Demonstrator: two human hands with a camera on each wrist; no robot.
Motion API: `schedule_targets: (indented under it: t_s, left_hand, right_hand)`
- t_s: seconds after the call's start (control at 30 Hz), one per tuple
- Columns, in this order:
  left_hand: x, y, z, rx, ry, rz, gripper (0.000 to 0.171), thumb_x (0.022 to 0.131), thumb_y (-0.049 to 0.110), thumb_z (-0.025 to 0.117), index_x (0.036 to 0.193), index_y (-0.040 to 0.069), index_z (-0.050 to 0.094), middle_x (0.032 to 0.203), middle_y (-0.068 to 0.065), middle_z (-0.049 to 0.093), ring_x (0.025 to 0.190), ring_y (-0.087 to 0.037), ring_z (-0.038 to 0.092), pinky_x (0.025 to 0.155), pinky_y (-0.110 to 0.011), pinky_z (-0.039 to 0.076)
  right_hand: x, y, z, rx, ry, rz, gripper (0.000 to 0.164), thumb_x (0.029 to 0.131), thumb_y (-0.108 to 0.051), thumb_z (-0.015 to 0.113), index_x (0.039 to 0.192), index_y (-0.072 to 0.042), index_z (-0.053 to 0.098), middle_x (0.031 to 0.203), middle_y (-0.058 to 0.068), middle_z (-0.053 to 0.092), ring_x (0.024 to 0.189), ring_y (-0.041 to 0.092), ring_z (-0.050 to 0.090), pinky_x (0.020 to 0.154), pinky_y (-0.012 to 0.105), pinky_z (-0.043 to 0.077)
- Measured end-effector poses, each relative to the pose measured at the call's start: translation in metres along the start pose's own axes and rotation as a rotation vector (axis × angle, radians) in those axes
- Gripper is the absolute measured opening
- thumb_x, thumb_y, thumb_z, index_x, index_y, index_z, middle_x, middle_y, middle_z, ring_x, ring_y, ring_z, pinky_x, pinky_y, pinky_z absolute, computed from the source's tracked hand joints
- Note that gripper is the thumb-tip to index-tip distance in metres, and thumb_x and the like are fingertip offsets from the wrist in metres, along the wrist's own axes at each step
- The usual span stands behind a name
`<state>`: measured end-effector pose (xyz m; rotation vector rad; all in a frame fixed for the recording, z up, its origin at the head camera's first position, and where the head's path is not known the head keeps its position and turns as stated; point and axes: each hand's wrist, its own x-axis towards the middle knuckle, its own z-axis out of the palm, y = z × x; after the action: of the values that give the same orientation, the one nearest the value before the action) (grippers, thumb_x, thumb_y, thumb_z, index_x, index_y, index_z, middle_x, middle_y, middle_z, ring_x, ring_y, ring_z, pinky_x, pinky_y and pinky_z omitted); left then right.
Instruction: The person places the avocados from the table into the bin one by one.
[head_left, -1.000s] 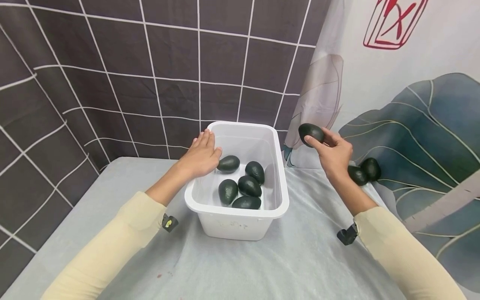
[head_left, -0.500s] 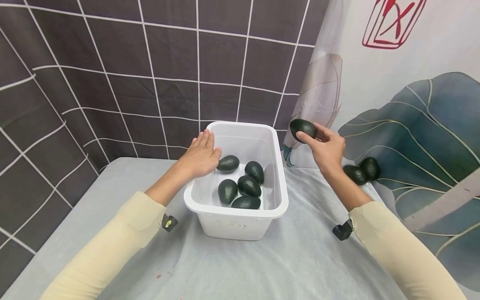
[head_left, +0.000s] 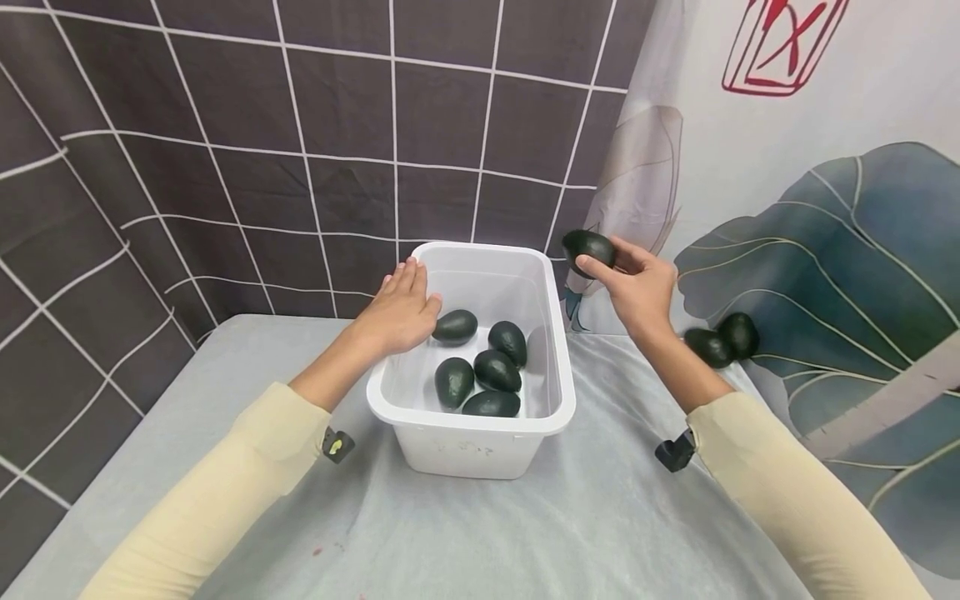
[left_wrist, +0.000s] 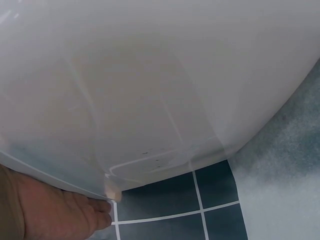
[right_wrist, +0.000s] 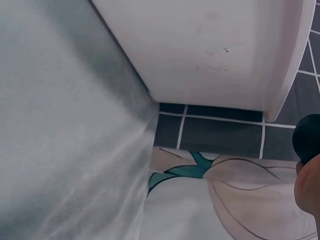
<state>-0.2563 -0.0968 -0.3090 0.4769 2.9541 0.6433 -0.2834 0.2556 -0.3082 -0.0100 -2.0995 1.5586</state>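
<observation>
My right hand (head_left: 641, 283) grips a dark green avocado (head_left: 588, 252) between thumb and fingers, raised just right of the white plastic tub (head_left: 471, 450). In the right wrist view only part of that avocado (right_wrist: 307, 137) shows at the right edge. My left hand (head_left: 399, 310) rests on the tub's left rim with straight fingers. Beneath the tub's side, the left wrist view catches part of the left hand (left_wrist: 60, 212). Several avocados (head_left: 497, 371) lie on the tub floor. The one farthest left (head_left: 455, 327) sits close by my left thumb.
Two more avocados (head_left: 722, 340) lie side by side at the table's right back edge, beyond my right forearm. A grey cloth (head_left: 465, 542) covers the table. Behind it hang a dark grid-patterned curtain (head_left: 337, 100) and a white one with leaf prints (head_left: 847, 250).
My right hand has carried its avocado left and slightly up, closer to the tub. The left hand stays on the rim, and the avocados in the tub have not moved.
</observation>
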Motion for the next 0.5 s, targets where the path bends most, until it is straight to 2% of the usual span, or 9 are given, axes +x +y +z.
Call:
schedule_targets:
  t_s: [0.23, 0.5]
  left_hand:
    - [-0.001, -0.001, -0.001, -0.006, 0.004, 0.003, 0.078, 0.119, 0.039, 0.022, 0.176, -0.011, 0.003, 0.188, -0.029, -0.008, 0.178, -0.045, -0.007, 0.147, -0.055, -0.002]
    - [-0.001, -0.002, -0.001, -0.017, 0.009, 0.009, 0.078, 0.119, 0.038, 0.022, 0.176, -0.011, 0.003, 0.188, -0.029, -0.008, 0.178, -0.045, -0.007, 0.147, -0.055, -0.002]
  right_hand:
    - [0.000, -0.012, 0.007, -0.020, -0.054, 0.004, 0.064, 0.087, -0.031, 0.100, 0.144, -0.013, 0.079, 0.136, 0.015, 0.083, 0.107, -0.002, 0.077, 0.094, 0.012, 0.061]
    - [0.002, -0.020, 0.017, -0.062, -0.070, -0.006, 0.064, 0.087, -0.035, 0.100, 0.145, -0.015, 0.079, 0.136, 0.016, 0.083, 0.109, 0.000, 0.078, 0.090, 0.010, 0.060]
